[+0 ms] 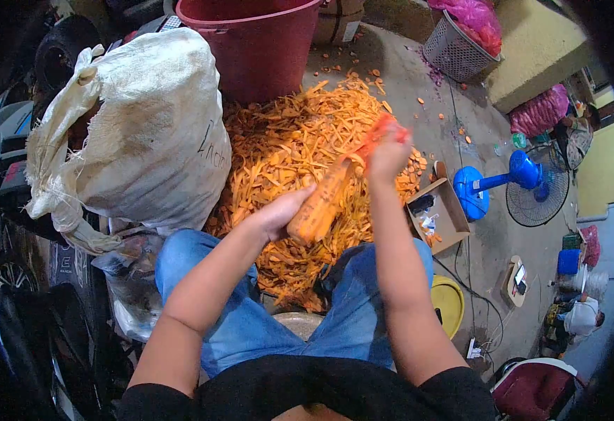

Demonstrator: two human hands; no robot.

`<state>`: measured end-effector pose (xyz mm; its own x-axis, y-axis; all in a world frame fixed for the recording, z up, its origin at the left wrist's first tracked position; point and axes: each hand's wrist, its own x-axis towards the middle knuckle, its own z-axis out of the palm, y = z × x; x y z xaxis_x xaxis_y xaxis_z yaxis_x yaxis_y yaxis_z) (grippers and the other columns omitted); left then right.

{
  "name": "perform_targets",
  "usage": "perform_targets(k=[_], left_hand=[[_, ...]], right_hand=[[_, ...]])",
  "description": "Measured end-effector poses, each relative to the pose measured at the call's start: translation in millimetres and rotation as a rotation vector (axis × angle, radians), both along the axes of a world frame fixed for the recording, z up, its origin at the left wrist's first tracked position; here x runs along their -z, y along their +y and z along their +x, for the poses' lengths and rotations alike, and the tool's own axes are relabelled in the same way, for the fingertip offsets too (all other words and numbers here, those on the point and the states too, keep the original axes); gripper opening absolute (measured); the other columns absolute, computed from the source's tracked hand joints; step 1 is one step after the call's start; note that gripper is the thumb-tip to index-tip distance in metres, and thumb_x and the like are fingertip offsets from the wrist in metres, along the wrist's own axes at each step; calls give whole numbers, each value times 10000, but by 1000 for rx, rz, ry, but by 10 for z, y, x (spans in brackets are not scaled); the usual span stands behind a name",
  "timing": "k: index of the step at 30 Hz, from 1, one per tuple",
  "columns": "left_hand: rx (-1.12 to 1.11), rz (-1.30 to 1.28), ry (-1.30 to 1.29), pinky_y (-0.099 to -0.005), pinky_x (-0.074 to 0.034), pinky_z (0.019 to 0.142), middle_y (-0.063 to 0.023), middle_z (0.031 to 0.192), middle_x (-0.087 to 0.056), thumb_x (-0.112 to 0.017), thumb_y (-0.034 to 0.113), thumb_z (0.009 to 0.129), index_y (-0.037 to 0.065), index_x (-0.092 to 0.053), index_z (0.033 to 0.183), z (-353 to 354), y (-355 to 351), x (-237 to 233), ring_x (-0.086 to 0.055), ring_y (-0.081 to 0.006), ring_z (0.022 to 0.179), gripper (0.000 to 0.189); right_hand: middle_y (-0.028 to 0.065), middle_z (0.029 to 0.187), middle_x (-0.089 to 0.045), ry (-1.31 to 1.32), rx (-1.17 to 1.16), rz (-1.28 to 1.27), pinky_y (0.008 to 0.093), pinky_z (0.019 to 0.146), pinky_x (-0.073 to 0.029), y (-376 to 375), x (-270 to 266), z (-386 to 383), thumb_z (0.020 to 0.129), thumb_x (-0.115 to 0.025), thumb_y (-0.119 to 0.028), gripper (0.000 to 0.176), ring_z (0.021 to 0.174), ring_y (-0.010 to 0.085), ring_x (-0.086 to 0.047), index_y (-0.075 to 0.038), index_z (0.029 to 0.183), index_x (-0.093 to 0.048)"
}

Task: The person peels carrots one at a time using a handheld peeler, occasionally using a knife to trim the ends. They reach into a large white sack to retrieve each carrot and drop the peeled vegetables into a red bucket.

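Observation:
My left hand (286,212) is closed around the near part of a thick carrot (321,205), which tilts up and away from me between my knees. Darker unpeeled patches run along its side. Smeared by motion at the carrot's far end, my right hand (389,163) grips a red peeler (385,130); its blade cannot be made out. Below both hands spreads a big heap of orange carrot peelings (286,144), reaching from between my legs to the tub.
A stuffed white sack (145,126) stands left of the heap, with a large dark-red tub (251,52) behind. To the right are an open cardboard box (454,214), a blue fan (524,168) and a yellow lid-like disc (449,305). A person (582,316) is at far right.

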<state>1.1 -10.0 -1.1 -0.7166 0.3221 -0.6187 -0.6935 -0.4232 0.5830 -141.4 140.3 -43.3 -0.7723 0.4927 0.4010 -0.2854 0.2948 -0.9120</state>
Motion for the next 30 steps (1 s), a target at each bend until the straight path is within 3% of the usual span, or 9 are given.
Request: perform_targets(k=[1, 3, 8, 11, 14, 18, 19, 24, 30], left_hand=[[56, 62, 6, -284, -454, 681, -95, 905, -550, -331, 319, 841, 22, -468, 991, 32, 13, 25, -555, -167, 757, 360], [95, 138, 51, -292, -431, 741, -117, 956, -535, -359, 315, 829, 7, -464, 998, 47, 53, -7, -538, -185, 824, 367], [-40, 570, -96, -337, -448, 711, -115, 922, -540, -346, 374, 820, 21, -472, 979, 43, 261, 200, -539, -205, 804, 407], [-42, 370, -120, -385, -483, 566, -138, 925, -531, -296, 413, 824, 65, -435, 1014, 8, 275, 417, -546, -235, 767, 420], [-27, 453, -83, -394, -475, 563, -129, 883, -526, -234, 450, 825, 40, -425, 994, -44, 170, 342, -542, -230, 732, 484], [-11, 264, 46, -382, -473, 601, -144, 906, -517, -200, 442, 832, 15, -400, 1019, -87, 70, 312, -543, -239, 741, 507], [-25, 251, 52, -315, -463, 665, -140, 976, -509, -261, 341, 849, 30, -370, 1062, -95, 41, 300, -548, -219, 781, 392], [-43, -22, 167, -319, -452, 683, -111, 936, -508, -403, 161, 817, 18, -335, 1090, -109, 18, 292, -549, -207, 776, 316], [-20, -232, 232, -275, -431, 679, -110, 958, -482, -616, 165, 682, 2, -271, 1161, -122, -46, 173, -513, -162, 790, 612]], right_hand=[[69, 595, -487, -1, 2, 0, 278, 519, -362, 79, -106, 2, 798, -473, -217, 237, 535, 148, -434, -7, 690, -464], [69, 611, -496, -207, 116, -386, 276, 532, -368, 210, -315, 37, 807, -461, -225, 255, 548, 148, -443, -8, 673, -453], [72, 639, -507, -68, 56, -230, 274, 557, -369, -266, -380, 319, 811, -455, -233, 251, 573, 147, -455, 10, 749, -465], [3, 593, -456, -21, 95, -236, 239, 516, -340, -265, -241, 215, 802, -475, -229, 227, 542, 91, -405, -17, 721, -477], [42, 634, -482, -42, 88, -338, 270, 545, -355, -59, -337, 149, 817, -440, -221, 243, 556, 137, -434, 12, 749, -465], [17, 623, -460, -217, 26, -666, 258, 501, -338, 200, -303, 69, 814, -448, -217, 229, 542, 108, -409, -10, 715, -464], [14, 628, -470, -148, 6, -703, 252, 489, -344, 197, -300, 69, 810, -458, -220, 228, 540, 103, -423, -13, 714, -471], [31, 646, -500, -97, -27, -693, 244, 494, -373, 133, -263, 45, 811, -455, -213, 235, 530, 108, -450, 2, 723, -489], [44, 680, -513, -171, -80, -715, 265, 516, -413, 72, -417, 172, 809, -458, -214, 246, 572, 122, -490, 19, 744, -498]])
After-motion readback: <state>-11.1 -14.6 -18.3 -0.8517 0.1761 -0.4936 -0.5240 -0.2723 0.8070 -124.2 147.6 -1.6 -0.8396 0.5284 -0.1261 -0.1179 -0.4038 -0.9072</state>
